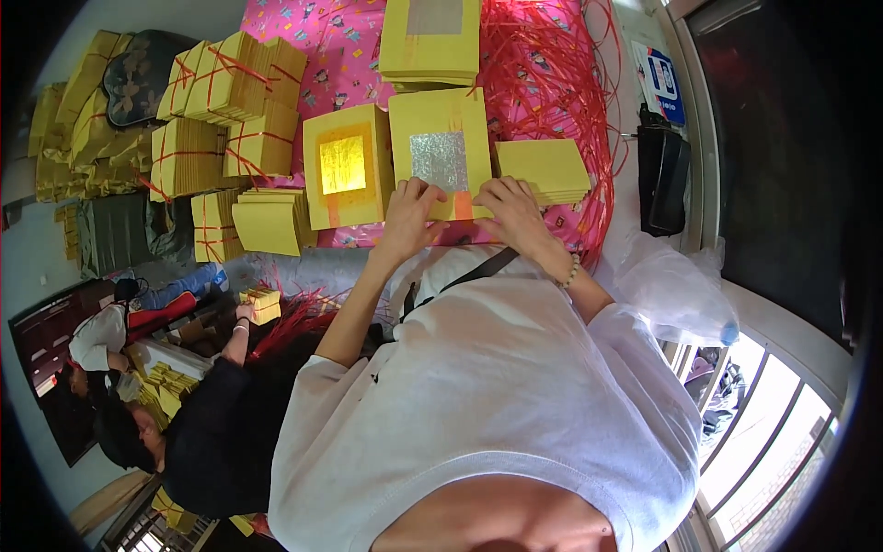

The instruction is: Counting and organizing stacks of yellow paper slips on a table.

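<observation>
A pink patterned cloth [313, 37] covers the table. Right of it runs a white window frame [791, 340] with bright daylight through the bars [763, 442]; left of it, a pale wall [28, 258].

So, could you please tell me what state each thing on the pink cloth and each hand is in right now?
Silver-foil paper stack: lying flat, both hands on its near edge.
Gold-foil paper stack: lying flat, untouched.
Plain yellow stack: loose, untied.
Bundles: tied with red string, piled up.
Red strings: loose, tangled heap.
Left hand: fingers pressed on the sheet.
Right hand: fingers pressed on the sheet.
</observation>
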`<state>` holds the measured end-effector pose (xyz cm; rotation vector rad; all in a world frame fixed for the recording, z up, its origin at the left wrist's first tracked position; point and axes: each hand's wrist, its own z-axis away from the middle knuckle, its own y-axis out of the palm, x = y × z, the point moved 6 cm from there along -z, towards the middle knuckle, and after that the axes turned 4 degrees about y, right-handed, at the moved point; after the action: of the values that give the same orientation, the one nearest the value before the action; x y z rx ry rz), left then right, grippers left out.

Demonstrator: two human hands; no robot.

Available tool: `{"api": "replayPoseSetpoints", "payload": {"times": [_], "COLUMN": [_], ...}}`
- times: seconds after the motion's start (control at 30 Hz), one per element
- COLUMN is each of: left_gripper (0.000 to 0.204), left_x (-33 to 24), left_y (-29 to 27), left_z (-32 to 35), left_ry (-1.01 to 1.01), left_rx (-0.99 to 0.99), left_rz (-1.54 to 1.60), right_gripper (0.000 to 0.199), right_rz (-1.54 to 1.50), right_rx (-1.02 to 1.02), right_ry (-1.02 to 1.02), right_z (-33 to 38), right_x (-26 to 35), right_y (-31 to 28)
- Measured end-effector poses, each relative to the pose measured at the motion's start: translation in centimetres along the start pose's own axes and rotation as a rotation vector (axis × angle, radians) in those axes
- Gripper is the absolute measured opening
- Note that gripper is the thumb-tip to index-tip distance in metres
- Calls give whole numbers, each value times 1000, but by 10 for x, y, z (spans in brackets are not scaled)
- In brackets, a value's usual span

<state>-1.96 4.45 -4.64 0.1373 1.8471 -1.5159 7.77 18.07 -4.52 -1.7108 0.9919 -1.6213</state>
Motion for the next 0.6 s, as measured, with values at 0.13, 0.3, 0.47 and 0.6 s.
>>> {"api": "replayPoseSetpoints", "payload": {"times": [0.13, 0.3, 0.47, 0.6], "left_gripper": [36, 27, 27, 28], "left_x": [3, 9, 10, 5], "left_y": [0, -1, -1, -1], "left_z": [3, 6, 5, 4], "left_ry": [37, 66, 55, 76], "left_rx": [-50, -112, -103, -83], "left_rz": [45, 133, 147, 78], "right_gripper": [17, 11, 21, 25], "right_rz": [-96, -161, -114, -30], "right_rx": [-31, -43, -23, -4], "right_ry": [-35, 4, -14, 2], "right_z": [-3, -5, -5, -5], "right_x": [-2, -8, -3, 0], "right_y": [-3, -1, -6, -2]}}
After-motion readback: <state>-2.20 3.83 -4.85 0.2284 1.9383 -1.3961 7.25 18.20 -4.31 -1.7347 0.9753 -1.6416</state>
